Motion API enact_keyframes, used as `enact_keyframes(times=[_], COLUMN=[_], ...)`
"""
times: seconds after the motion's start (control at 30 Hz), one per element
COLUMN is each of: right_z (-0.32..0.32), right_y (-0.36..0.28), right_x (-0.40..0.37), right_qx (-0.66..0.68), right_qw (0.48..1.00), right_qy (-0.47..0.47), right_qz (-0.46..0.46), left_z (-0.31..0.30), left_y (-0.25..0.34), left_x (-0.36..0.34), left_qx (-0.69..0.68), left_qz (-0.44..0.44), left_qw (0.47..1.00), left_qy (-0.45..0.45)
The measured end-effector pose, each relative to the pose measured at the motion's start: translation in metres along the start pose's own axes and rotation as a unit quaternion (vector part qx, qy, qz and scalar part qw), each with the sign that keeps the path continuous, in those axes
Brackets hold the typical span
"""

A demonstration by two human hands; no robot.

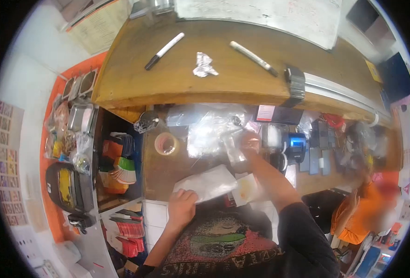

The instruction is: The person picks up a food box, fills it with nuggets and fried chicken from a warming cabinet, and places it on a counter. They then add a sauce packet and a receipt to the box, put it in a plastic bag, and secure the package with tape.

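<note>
My left hand [182,204] is closed on the near left corner of a flat, whitish plastic packet [209,184], which lies at the table's front edge. Further back, my right hand [250,141] reaches over the table beside a shiny clear plastic bag [234,147]. That hand is smeared, and whether its fingers hold anything is not visible. A small pale square sheet with a yellowish mark [247,189] touches the packet's right end. Left of the bags, a roll of tape [166,144] lies on the brown table.
Clear plastic sheets [207,134] cover the table's back. A wooden shelf [168,88] overhangs it, bearing markers [166,50] and crumpled foil [205,65]. Phones [314,160] and a blue-screened device [296,147] sit at right. A person in an orange shirt [365,213] is nearby.
</note>
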State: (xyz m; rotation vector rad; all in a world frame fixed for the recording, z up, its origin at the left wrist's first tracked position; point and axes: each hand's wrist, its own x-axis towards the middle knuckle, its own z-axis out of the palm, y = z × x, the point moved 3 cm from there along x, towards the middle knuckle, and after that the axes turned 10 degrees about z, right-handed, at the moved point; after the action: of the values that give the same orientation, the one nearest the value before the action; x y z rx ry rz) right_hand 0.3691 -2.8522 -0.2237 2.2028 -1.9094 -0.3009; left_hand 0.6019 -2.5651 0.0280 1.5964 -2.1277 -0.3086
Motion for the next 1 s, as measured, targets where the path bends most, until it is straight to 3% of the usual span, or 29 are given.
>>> enact_keyframes(times=[0.03,0.27,0.3,0.37,0.43,0.47,0.5,0.57,0.63,0.67,0.7,0.73,0.77,0.87,0.93,0.97,1.0], right_z=[-0.004,-0.039,-0.056,0.035,0.039,-0.02,-0.035,-0.036,-0.032,-0.034,-0.028,-0.023,-0.038,-0.108,-0.171,-0.158,-0.156], right_y=[0.003,0.012,0.007,0.003,0.001,0.0,-0.001,0.004,0.008,0.009,0.013,0.014,0.017,0.023,0.013,0.023,0.028], right_x=[0.001,-0.013,-0.021,-0.026,-0.032,-0.039,-0.039,-0.033,-0.029,-0.027,-0.023,-0.023,-0.028,-0.042,-0.062,-0.066,-0.068], right_qx=[0.05,0.263,0.204,0.168,0.153,0.159,0.164,0.173,0.223,0.268,0.298,0.326,0.329,0.344,0.576,0.577,0.594], right_qw=[0.997,0.933,0.948,0.969,0.967,0.951,0.943,0.936,0.94,0.94,0.936,0.931,0.936,0.933,0.8,0.805,0.784], right_qy=[-0.046,-0.131,-0.075,-0.044,-0.074,-0.116,-0.145,-0.187,-0.169,-0.139,-0.126,-0.116,-0.105,-0.051,-0.071,-0.104,-0.153], right_qz=[0.027,0.207,0.235,0.175,0.192,0.237,0.25,0.241,0.192,0.16,0.138,0.114,0.073,0.093,0.151,0.09,0.096], left_z=[0.002,0.023,0.021,0.017,0.016,0.016,0.02,0.022,0.052,0.069,0.093,0.157,0.201,0.231,0.231,0.229,0.226], left_y=[-0.002,-0.021,-0.025,-0.034,-0.049,-0.059,-0.07,-0.086,-0.108,-0.118,-0.135,-0.178,-0.203,-0.231,-0.245,-0.25,-0.255], left_x=[-0.002,-0.03,-0.032,-0.027,-0.018,-0.011,-0.003,0.025,0.063,0.087,0.106,0.117,0.137,0.172,0.194,0.2,0.208], left_qx=[-0.011,-0.125,-0.144,-0.181,-0.254,-0.287,-0.329,-0.357,-0.501,-0.63,-0.729,-0.76,-0.714,-0.597,-0.533,-0.501,-0.472], left_qz=[0.004,0.02,0.025,0.037,0.069,0.085,0.095,-0.053,-0.18,-0.271,-0.352,-0.368,-0.402,-0.475,-0.5,-0.516,-0.53], left_qw=[1.0,0.976,0.971,0.958,0.93,0.914,0.891,0.873,0.831,0.727,0.583,0.515,0.513,0.54,0.569,0.583,0.595], left_qy=[-0.01,-0.175,-0.191,-0.22,-0.256,-0.273,-0.297,-0.327,-0.16,-0.045,0.073,0.148,0.255,0.355,0.377,0.379,0.377])
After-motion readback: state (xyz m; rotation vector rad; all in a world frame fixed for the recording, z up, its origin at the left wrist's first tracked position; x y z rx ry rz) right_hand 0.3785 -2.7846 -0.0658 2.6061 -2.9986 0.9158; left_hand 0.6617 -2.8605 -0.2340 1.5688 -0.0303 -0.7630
